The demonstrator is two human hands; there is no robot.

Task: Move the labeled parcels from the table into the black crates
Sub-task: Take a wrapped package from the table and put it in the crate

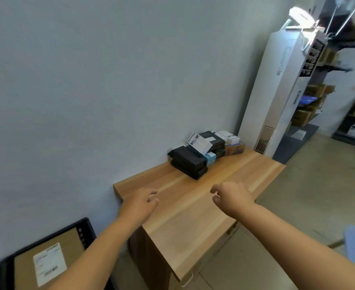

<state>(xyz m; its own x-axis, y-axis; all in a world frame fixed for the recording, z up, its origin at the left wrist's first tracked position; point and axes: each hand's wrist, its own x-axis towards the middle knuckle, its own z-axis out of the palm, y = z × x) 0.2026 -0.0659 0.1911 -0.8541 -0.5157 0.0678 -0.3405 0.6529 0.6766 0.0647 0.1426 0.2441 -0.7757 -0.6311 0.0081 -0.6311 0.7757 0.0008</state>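
A pile of small parcels sits at the far end of the wooden table [193, 216] against the wall: black boxes [188, 162], a white labeled box [199, 143] on top, a light blue one [210, 158] and more behind. My left hand [142, 203] and my right hand [233, 194] hover over the table's middle, short of the pile, fingers loosely curled and holding nothing. At the lower left a black crate [86, 229] on the floor holds a brown cardboard parcel [46, 262] with a white label.
A tall white floor-standing unit [277, 97] stands just past the table's far end. Shelves with cardboard boxes [310, 109] fill the right background. A grey wall runs along the table's left side. Tiled floor lies to the right.
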